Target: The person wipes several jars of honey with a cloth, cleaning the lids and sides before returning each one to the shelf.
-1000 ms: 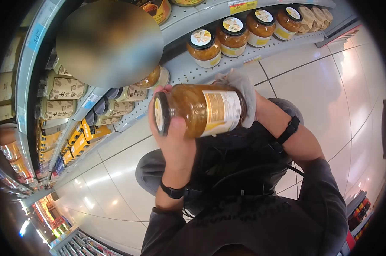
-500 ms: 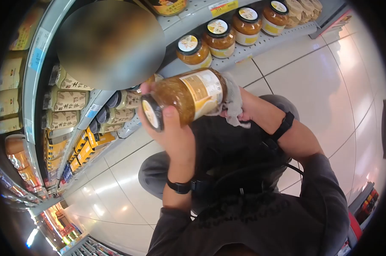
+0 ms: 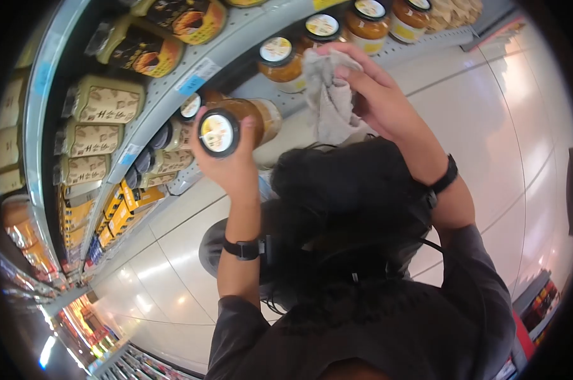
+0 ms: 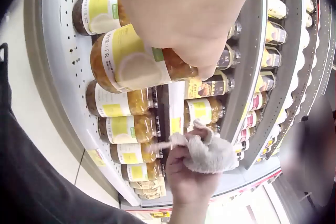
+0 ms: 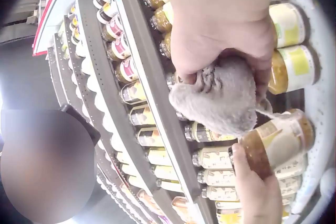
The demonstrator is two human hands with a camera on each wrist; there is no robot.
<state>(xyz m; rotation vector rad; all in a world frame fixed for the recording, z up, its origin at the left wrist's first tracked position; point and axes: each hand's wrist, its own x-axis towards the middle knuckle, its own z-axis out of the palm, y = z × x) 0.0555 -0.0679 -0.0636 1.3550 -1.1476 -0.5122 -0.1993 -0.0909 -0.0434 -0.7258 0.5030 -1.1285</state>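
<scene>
My left hand (image 3: 226, 174) grips a large glass jar (image 3: 249, 116) of amber preserve around its black lid. The lid, with a round white and yellow label, faces me, and the jar's base points toward the lower shelf. In the left wrist view the jar's yellow and white side label (image 4: 131, 58) shows beside similar shelved jars. My right hand (image 3: 382, 95) holds a crumpled grey cloth (image 3: 332, 95), apart from the jar and in front of the shelved row. In the right wrist view the cloth (image 5: 226, 100) bunches under the curled fingers.
Matching jars (image 3: 280, 63) stand in a row on the perforated lower shelf, with paper-wrapped items (image 3: 454, 14) at its far end. Jars with beige labels (image 3: 96, 138) and yellow boxes (image 3: 118, 215) fill shelves on the left. A shelf edge (image 3: 191, 79) with price tags runs above the held jar.
The jar has moved left toward the shelf and turned from lying sideways to lid facing me. My right hand and the cloth have come off its base and moved up toward the shelved jars.
</scene>
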